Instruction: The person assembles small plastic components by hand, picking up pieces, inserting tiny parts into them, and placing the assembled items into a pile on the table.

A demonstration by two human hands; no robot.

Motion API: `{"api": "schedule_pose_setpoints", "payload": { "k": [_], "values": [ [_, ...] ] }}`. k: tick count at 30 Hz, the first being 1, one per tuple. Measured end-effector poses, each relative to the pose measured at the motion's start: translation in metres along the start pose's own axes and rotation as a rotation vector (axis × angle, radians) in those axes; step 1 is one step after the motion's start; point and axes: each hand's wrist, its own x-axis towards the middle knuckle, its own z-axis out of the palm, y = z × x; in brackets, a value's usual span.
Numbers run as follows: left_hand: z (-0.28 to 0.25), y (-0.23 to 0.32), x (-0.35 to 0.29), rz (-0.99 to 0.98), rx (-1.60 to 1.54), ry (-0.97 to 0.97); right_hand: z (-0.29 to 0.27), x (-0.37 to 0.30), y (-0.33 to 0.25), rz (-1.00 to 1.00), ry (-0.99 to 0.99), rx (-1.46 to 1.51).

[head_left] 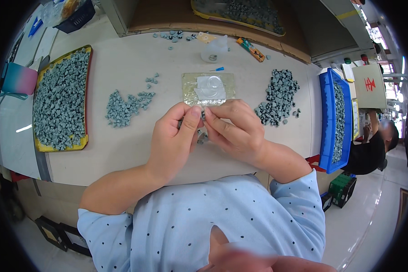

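Both hands meet at the middle of the table's near side. My left hand [174, 133] is closed, thumb and fingertips pinching a small grey-green piece [203, 116]. From the other side my right hand [236, 129] grips the same piece between thumb and fingers. Its exact shape is mostly hidden by the fingertips. Another grey piece [201, 136] shows just below, between the hands. Just beyond the fingers lies a clear-wrapped yellowish pad [189, 86] with a round clear dish [211, 84] and white paper on it. A blue-hubbed dispensing needle [218, 69] lies behind the pad.
Loose grey pieces form a left pile [124, 109] and a darker right pile [276, 97]. A full yellow tray [84, 144] stands far left, a blue bin [325, 118] far right. Behind are a translucent cup [214, 50], an orange-green tube [250, 49] and a shelf [299, 52]. Another person [371, 152] sits at right.
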Motion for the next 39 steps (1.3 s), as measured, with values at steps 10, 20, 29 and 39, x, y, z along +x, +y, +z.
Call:
{"api": "schedule_pose_setpoints", "payload": {
  "k": [10, 20, 29, 39],
  "values": [
    [-0.001, 0.001, 0.008, -0.276, 0.068, -0.072, -0.062, 0.001, 0.029, 0.453, -0.461, -0.022],
    [0.0, 0.009, 0.01, -0.332, -0.158, -0.109, -0.078, -0.005, 0.029, 0.802, -0.822, -0.2],
    [0.0, 0.006, 0.009, -0.353, -0.159, -0.161, -0.06, -0.001, 0.021, 0.685, -0.511, 0.086],
    [0.006, 0.003, 0.008, -0.34, -0.125, -0.213, -0.037, 0.003, -0.003, 0.699, -0.317, 0.376]
  ]
}}
